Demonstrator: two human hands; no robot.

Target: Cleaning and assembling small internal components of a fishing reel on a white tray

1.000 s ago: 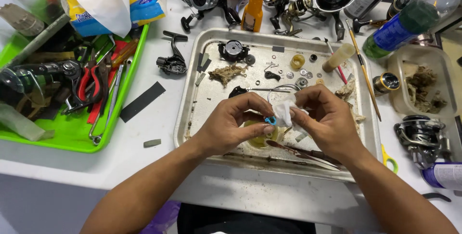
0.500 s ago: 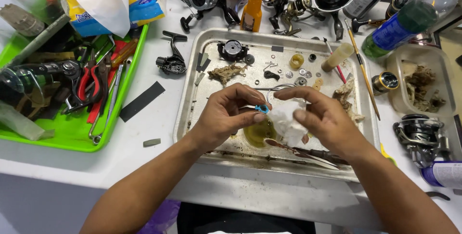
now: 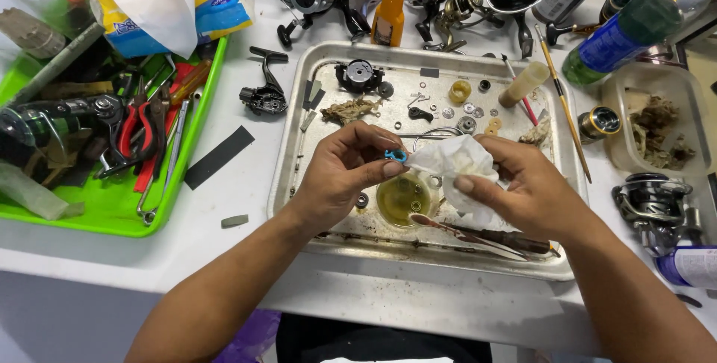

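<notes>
My left hand (image 3: 345,170) pinches a small blue ring (image 3: 396,156) between thumb and forefinger, just above a metal tray (image 3: 299,146). My right hand (image 3: 523,187) grips a crumpled white tissue (image 3: 452,160) that touches the ring's right side. Below both hands, inside the tray, stands a small cup of yellowish liquid (image 3: 401,199). A brush with a dark handle (image 3: 478,234) lies along the tray's near side.
Small washers, a black reel part (image 3: 358,75) and dirty wads lie in the tray. A green tray (image 3: 112,217) with pliers and tools is at left. Fishing reels, an orange bottle (image 3: 390,12) and a green bottle (image 3: 624,34) line the back. A reel (image 3: 653,206) sits right.
Both hands have risen slightly over the tray. The blue ring, earlier wrapped against the tissue, is now held out in my left fingertips beside it.
</notes>
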